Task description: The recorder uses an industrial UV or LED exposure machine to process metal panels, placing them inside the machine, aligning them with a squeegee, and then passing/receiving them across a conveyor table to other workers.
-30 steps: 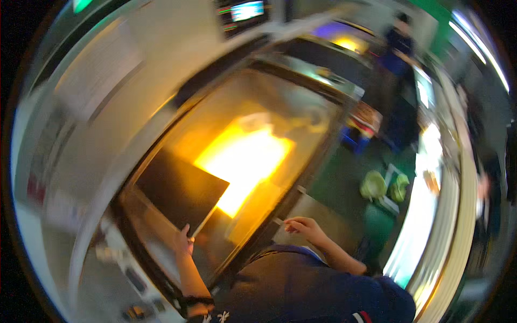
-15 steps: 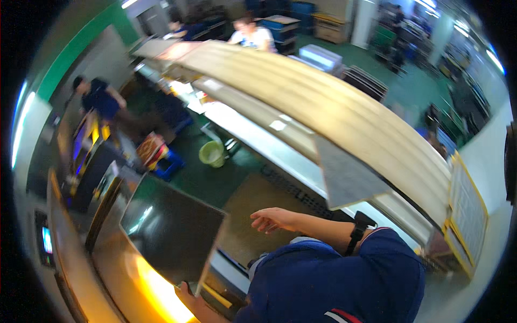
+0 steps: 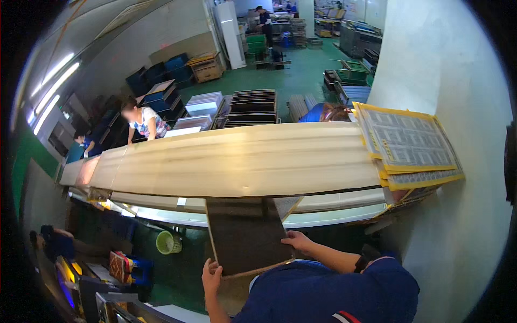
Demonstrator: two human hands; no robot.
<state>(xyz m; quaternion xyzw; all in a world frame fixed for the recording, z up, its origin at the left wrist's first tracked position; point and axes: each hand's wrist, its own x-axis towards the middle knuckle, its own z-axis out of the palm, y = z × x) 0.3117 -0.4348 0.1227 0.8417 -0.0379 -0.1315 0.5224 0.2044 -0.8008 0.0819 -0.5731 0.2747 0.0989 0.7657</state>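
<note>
A dark rectangular panel (image 3: 245,237) with a thin light rim is held in front of my body by both hands. My left hand (image 3: 211,273) is closed on its near left corner. My right hand (image 3: 299,241) grips its right edge, thumb on top. The panel's far end reaches the front of a long bench (image 3: 237,161) with a cream top and passes beneath the overhanging edge in this view. Beside the panel's far right side, part of a grey sheet (image 3: 288,205) shows on the lower level.
Yellow-edged printed frames (image 3: 412,140) are stacked at the bench's right end, by a pale wall (image 3: 431,59). A pale green basket (image 3: 168,243) stands on the floor to the left. Two people (image 3: 145,121) work behind the bench's left part; another person (image 3: 54,242) is at lower left.
I have turned to face the bench, swinging the dark panel from the lit surface on the left toward it. My right hand, free before, now holds the panel's right edge.
</note>
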